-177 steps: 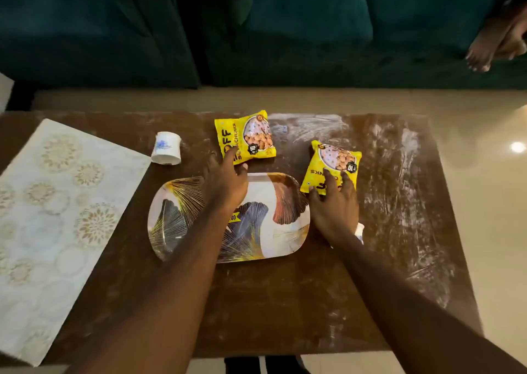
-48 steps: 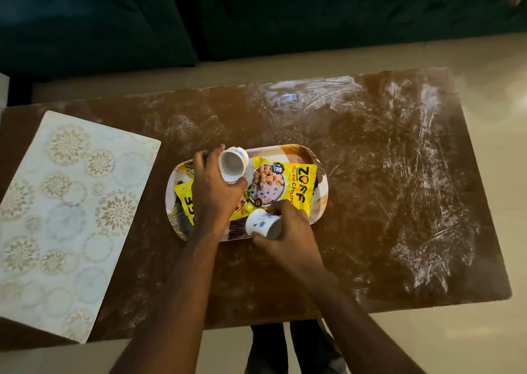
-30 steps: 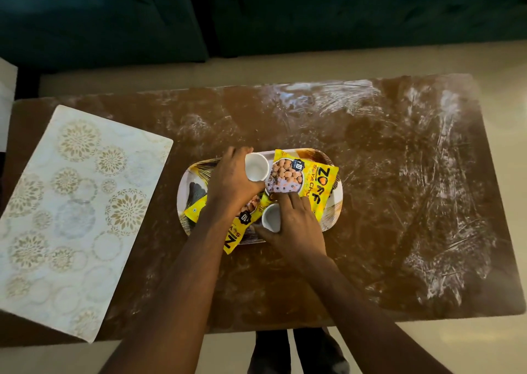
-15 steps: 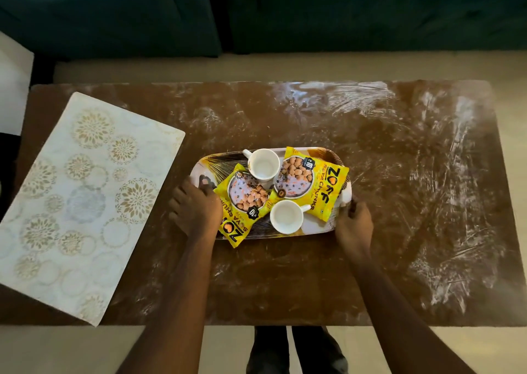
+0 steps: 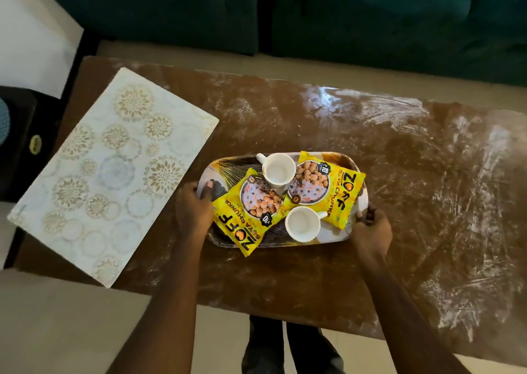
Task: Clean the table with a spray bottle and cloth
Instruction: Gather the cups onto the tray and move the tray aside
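Both hands grip a tray: left hand [image 5: 191, 206] at its 9 o'clock end, right hand [image 5: 372, 231] at 3 o'clock; the tray [image 5: 336, 235] holds cups and snack packets.

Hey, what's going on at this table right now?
A person is gripping a patterned tray at both ends, left hand and right hand. It carries two white cups and two yellow snack packets. The brown table is streaked with white smears, and a floral mat lies on its left. No spray bottle or cloth is in view.

Dim warm light, glare on the table [image 5: 356, 111], wide-angle bending at edges.
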